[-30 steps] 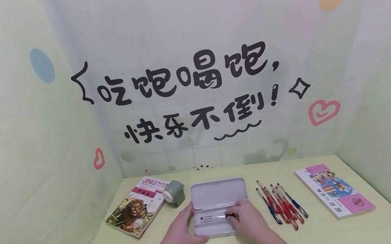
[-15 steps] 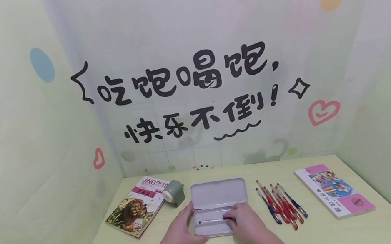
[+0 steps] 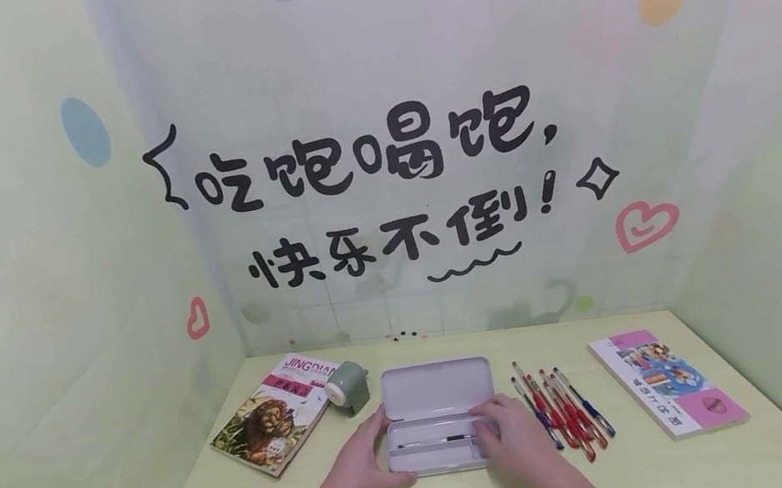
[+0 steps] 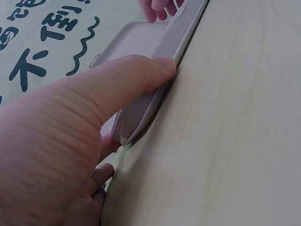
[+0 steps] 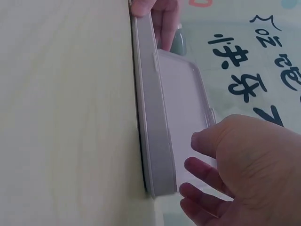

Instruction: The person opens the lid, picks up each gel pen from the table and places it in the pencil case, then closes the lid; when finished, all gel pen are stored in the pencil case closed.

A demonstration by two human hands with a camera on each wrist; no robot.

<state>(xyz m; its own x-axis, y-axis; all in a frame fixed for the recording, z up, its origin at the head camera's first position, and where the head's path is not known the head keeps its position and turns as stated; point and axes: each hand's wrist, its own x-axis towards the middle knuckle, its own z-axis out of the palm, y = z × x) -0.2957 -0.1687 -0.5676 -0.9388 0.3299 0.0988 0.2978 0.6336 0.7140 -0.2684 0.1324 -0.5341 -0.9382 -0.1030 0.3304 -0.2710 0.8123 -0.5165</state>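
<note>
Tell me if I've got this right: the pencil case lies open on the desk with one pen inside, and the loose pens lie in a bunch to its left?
Not quite. The pencil case does lie open with one pen inside, but the loose pens lie to its right, between it and the pink-covered book. The head view shows this. To the left of the case stand a green sharpener and a lion-covered book.
</note>
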